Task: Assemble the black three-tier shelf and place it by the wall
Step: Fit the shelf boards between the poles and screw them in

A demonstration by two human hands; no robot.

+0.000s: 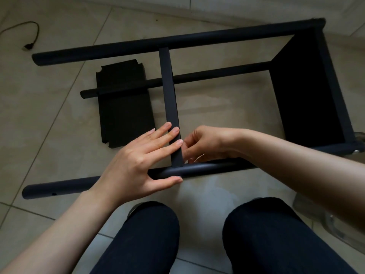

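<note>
Both hands meet at the crossbar [169,95]: left hand [136,161] flat against it, right hand [205,143] pinching it.

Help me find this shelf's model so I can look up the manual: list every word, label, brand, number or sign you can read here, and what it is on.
None: no readable text shows in this view.
The black shelf frame, the crossbar under the left hand and right hand, and the loose black panel show plain surfaces.
The cable plug on the floor is too small to show any marking.
</note>
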